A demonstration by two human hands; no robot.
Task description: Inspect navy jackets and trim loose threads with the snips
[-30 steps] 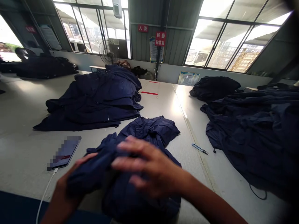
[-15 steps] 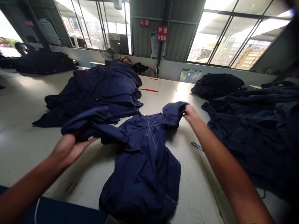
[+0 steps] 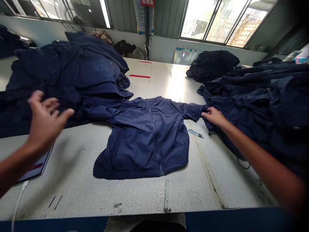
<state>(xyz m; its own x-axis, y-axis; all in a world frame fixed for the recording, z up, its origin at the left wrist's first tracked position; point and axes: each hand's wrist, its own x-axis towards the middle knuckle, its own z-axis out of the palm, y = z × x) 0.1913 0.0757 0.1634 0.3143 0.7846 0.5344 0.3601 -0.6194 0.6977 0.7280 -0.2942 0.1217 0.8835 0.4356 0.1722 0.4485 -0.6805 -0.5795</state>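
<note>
A navy zip-front jacket [image 3: 140, 141] lies front up on the table, its sleeves spread to both sides and its zipper [image 3: 154, 129] running down the middle. My right hand [image 3: 214, 116] pinches the end of the sleeve on the right, beside the right-hand heap. My left hand [image 3: 47, 117] is raised with fingers apart and holds nothing, in front of the left pile. The sleeve on the left reaches to that pile, where dark cloth blends together and its cuff cannot be made out. Thread snips [image 3: 195, 133] lie just right of the jacket.
A tall pile of navy garments [image 3: 79, 71] stands at left, another heap [image 3: 260, 109] at right, with a smaller dark stack [image 3: 212, 64] behind. A tablet [image 3: 36, 167] with a white cable lies under my left forearm. The table's front edge [image 3: 145, 215] is close.
The jacket has come down from partly lifted to flat, with its hem spread out. My left hand has let go of its sleeve and moved left. My right hand has moved right with the other sleeve.
</note>
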